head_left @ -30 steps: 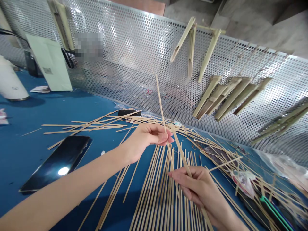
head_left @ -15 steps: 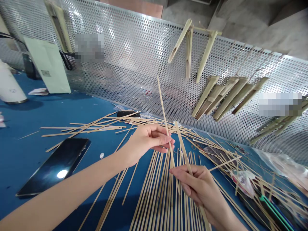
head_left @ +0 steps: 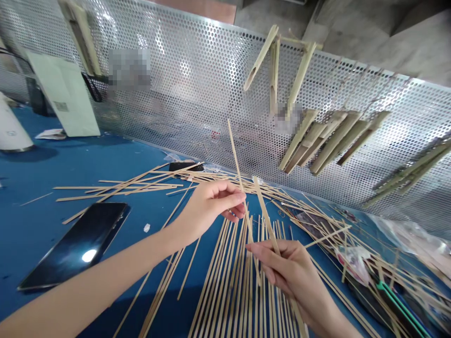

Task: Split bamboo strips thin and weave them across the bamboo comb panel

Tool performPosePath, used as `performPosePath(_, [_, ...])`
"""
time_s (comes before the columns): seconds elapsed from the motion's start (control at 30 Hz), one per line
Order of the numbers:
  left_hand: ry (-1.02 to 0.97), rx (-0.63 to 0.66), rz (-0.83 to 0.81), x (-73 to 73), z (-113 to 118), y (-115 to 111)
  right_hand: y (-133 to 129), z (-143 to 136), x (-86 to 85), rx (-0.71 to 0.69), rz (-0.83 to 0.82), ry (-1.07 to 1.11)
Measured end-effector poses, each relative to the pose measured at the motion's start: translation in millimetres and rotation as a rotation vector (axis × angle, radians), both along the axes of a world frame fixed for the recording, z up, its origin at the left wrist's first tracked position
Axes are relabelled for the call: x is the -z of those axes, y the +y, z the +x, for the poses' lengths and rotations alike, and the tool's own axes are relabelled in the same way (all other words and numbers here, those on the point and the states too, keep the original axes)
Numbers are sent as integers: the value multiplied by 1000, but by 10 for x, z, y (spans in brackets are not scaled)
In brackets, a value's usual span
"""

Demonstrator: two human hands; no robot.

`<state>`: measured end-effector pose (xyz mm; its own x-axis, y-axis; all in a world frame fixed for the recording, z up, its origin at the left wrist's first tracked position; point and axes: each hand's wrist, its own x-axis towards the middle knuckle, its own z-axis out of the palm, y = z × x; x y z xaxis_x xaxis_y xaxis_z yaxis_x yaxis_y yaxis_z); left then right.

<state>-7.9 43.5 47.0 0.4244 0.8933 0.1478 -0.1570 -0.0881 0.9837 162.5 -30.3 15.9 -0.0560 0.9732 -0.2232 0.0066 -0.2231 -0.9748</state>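
While left hand (head_left: 213, 204) pinches narrow strip (head_left: 236, 157), tip lower than before, right hand (head_left: 292, 266) gripping wider strip (head_left: 264, 206)

You are holding a slender pale strip (head_left: 236, 157) at a steep slant, its upper end leaning left, while you are also gripping a wider pale strip (head_left: 263, 206) that is slanting alongside, just to the right.

the left hand (head_left: 215, 203) now pinches the thin bamboo strip (head_left: 235, 151) nearer its upper tip, which has dipped. the gap to the wider bamboo strip (head_left: 263, 205) has grown since a second ago.
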Motion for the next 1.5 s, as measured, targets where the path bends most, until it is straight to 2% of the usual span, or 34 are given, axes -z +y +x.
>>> performPosePath(0.07, [6,91,-53,-6,22,-42,28,29,-1,61,40,24])
performPosePath(0.17, [52,303,-198,0,86,-133,51,77,-22,168,86,112])
performPosePath(0.23, [82,395,-271,13,132,-191,51,96,-42,185,103,165])
performPosePath(0.43, [120,470,-319,79,199,-263,19,95,-74,140,94,207])
performPosePath(0.6, [129,475,-330,97,203,-256,-5,93,-93,146,101,204])
performPosePath(0.83, [143,417,-290,64,205,-243,4,83,-96,230,120,213])
performPosePath(1.07, [119,350,-273,91,229,-245,-2,89,-95,264,151,139])
performPosePath(1.2, [123,282,-272,93,233,-250,-10,82,-100,237,160,96])
performPosePath(1.5, [123,288,-304,77,233,-257,-31,89,-75,223,125,75])
